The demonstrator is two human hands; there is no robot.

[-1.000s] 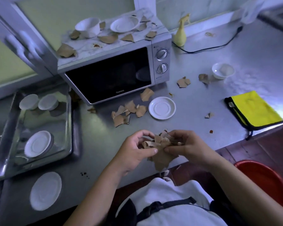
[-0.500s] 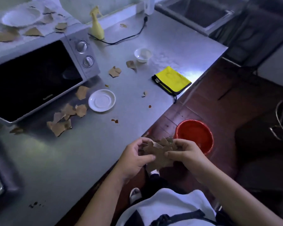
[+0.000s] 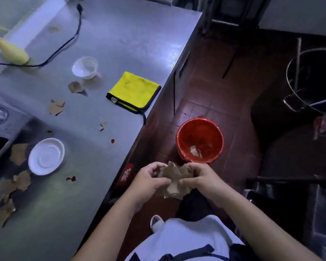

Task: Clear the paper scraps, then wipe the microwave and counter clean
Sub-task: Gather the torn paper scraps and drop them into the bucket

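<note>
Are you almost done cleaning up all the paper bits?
Not yet. Both hands, left hand and right hand, hold a bunch of torn brown paper scraps near the red round bin. More loose brown scraps still lie on the steel counter, and the folded yellow cloth sits unused, so wiping hasn't started.

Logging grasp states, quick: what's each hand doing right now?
Left hand: holding the bunch of paper scraps.
Right hand: holding the same bunch.

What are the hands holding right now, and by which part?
A bunch of brown paper scraps, pinched between both hands: left hand on its left side, right hand on its right.
</note>
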